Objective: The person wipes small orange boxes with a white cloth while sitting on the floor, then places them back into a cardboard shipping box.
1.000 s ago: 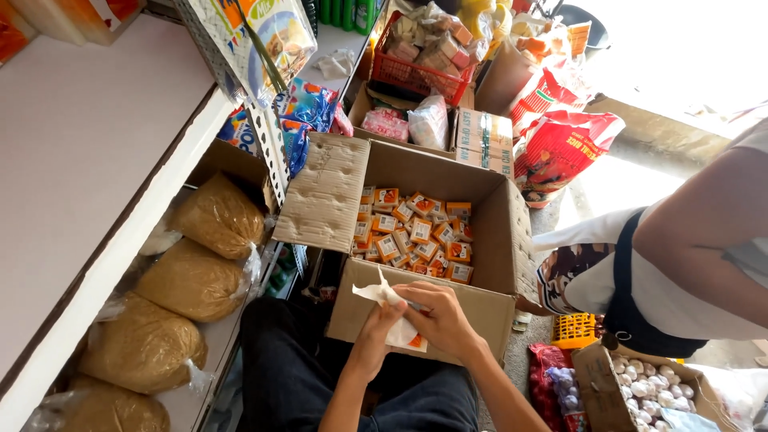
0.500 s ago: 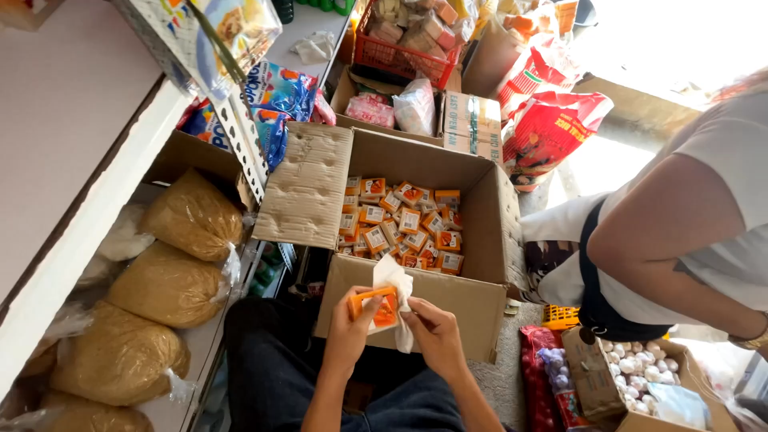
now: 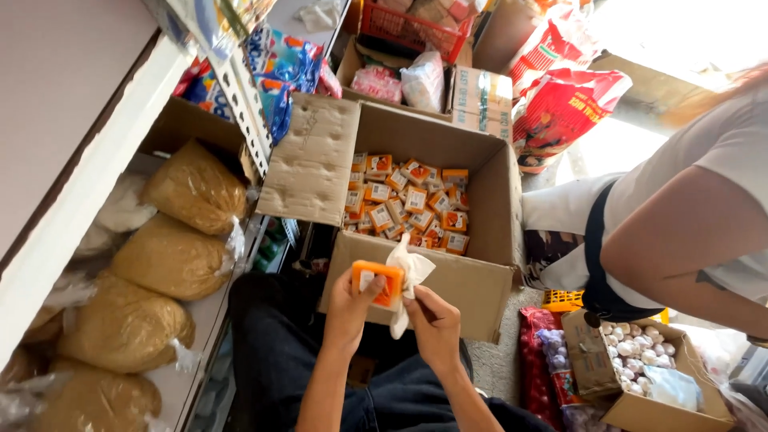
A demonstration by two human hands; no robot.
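Observation:
My left hand (image 3: 350, 311) holds a small orange packet (image 3: 378, 282) upright in front of me. My right hand (image 3: 434, 321) pinches a crumpled white cloth (image 3: 406, 281) against the packet's right side. Just beyond both hands stands an open cardboard box (image 3: 436, 281) with several more small orange packets (image 3: 410, 204) piled on its floor. Its left flap (image 3: 313, 161) is folded outward.
Clear bags of brown grain (image 3: 173, 258) lie on a low shelf at my left under a white shelf edge (image 3: 84, 190). Another person (image 3: 684, 230) in a white shirt sits at my right by a box of garlic (image 3: 628, 370). Red sacks (image 3: 564, 106) and cartons stand behind.
My hands have risen slightly with the orange packet, now held up more plainly, and the white cloth has shifted to its right side. The view has tilted a little.

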